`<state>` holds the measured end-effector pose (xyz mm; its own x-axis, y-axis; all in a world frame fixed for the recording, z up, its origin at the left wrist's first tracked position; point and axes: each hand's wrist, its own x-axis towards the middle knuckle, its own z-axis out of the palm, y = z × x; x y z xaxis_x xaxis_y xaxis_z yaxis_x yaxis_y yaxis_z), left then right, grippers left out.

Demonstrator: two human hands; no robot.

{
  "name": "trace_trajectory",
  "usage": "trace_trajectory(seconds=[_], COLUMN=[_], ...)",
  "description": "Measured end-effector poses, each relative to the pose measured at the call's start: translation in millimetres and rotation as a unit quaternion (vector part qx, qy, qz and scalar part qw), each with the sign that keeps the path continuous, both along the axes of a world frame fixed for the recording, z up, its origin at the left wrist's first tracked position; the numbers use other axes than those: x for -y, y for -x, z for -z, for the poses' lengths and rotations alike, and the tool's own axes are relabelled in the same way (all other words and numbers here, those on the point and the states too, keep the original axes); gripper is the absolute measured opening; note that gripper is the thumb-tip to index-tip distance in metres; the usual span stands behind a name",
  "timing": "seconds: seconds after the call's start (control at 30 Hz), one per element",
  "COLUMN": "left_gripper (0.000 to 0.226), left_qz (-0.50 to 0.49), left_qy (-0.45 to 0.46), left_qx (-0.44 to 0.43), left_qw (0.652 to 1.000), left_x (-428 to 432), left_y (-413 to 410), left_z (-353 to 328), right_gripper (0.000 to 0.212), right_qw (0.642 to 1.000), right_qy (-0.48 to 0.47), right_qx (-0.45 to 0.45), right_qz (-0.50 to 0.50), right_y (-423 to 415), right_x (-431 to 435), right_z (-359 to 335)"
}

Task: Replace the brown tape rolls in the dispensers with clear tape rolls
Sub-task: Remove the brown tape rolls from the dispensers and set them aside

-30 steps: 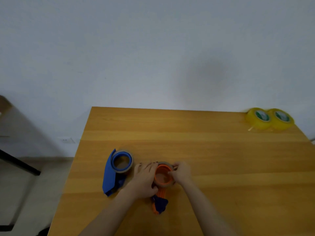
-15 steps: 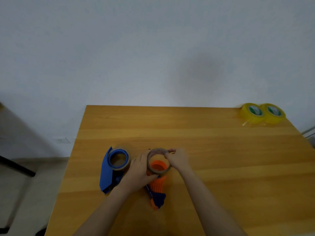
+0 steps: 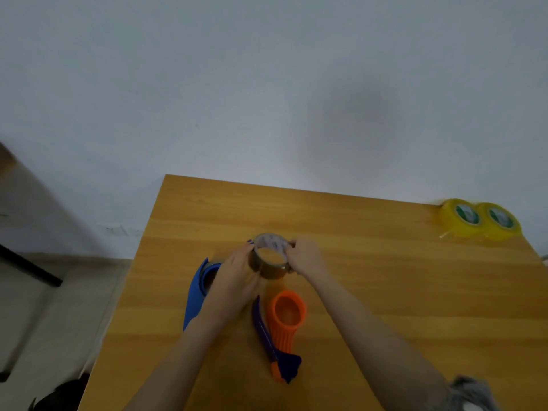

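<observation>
A brown tape roll (image 3: 269,269) is held in the air above the wooden table (image 3: 370,286), gripped on its left side by my left hand (image 3: 237,272) and on its right side by my right hand (image 3: 305,256). Below it the orange dispenser (image 3: 286,318) lies flat on the table with its ring bare and a purple-blue blade part beside it. The blue dispenser (image 3: 197,289) lies to the left, partly hidden by my left hand, with a brown roll still in it. Two clear yellowish tape rolls (image 3: 458,219) (image 3: 501,222) sit at the table's far right corner.
The table's left edge drops to a pale floor. A dark bar (image 3: 29,266) of other furniture crosses at the far left. A grey wall stands right behind the table's far edge.
Both hands have lifted the brown roll off the orange dispenser and away from it. The orange dispenser now lies uncovered on the table. The view has shifted.
</observation>
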<state>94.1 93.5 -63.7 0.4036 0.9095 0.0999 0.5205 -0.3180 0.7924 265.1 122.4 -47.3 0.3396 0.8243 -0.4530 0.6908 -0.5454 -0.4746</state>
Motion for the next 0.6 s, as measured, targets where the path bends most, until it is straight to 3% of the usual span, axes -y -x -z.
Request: trace_trajectory(seconds=[0.1,0.27,0.5,0.6], left_gripper=[0.043,0.036,0.043,0.047], left_qz=[-0.031,-0.078,-0.088,-0.081], left_qy=[0.01,0.039,0.055,0.062], left_qx=[-0.034,-0.06,-0.096,-0.1], left_qw=[0.999,0.994,0.99,0.99], left_x=[-11,-19,-13,-12], left_y=[18,48,69,72], left_z=[9,25,42,47], right_gripper=[0.039,0.029,0.029,0.02], right_qw=[0.996,0.977,0.952,0.941], right_qy=[-0.017,-0.039,-0.009,0.023], right_qx=[-0.06,-0.119,-0.137,-0.151], right_qz=[0.066,0.174,0.275,0.301], right_y=[-10,-22,-27,-28], right_x=[-30,-82,-130,-137], right_z=[-1,6,35,40])
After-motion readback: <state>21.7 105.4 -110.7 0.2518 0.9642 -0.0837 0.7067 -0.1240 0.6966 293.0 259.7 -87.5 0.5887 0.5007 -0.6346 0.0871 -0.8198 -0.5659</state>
